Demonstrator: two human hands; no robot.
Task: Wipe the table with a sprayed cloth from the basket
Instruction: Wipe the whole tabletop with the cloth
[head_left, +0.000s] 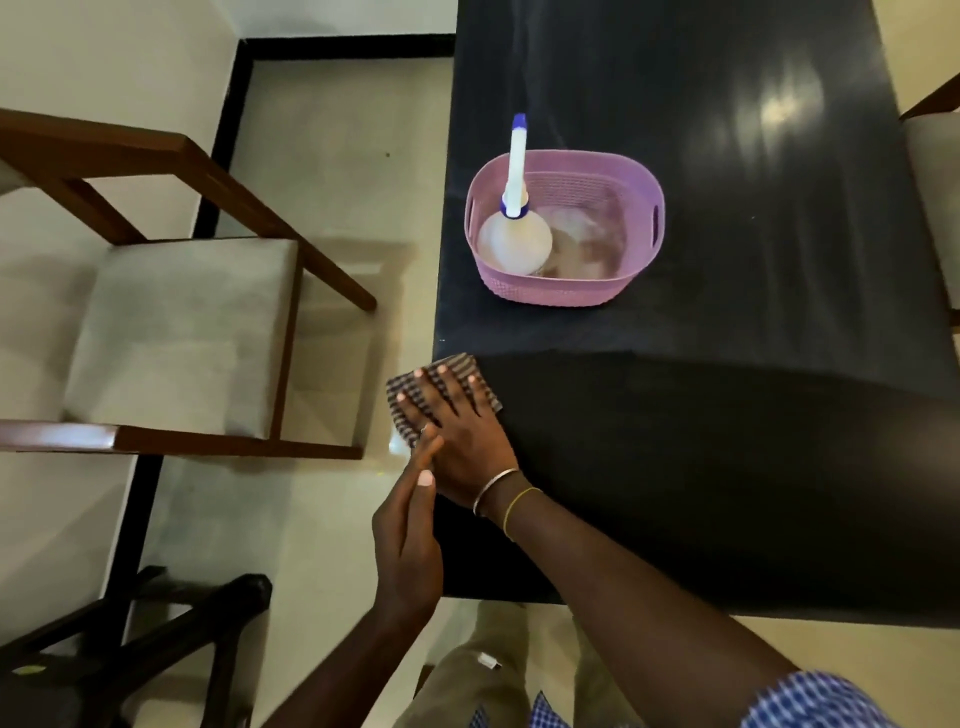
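Note:
A checked cloth lies at the left edge of the dark table, partly hanging past it. My right hand presses flat on the cloth with fingers spread. My left hand is held on edge beside the table's left side, fingers straight, touching the right hand near the thumb and holding nothing. Farther back on the table stands a pink basket. In it stands a spray bottle with a white and blue nozzle, beside some pale cloth.
A wooden chair with a pale seat stands left of the table. A dark stool or stand is at the lower left. Another chair's edge shows at the far right. Pale floor runs between the chair and the table.

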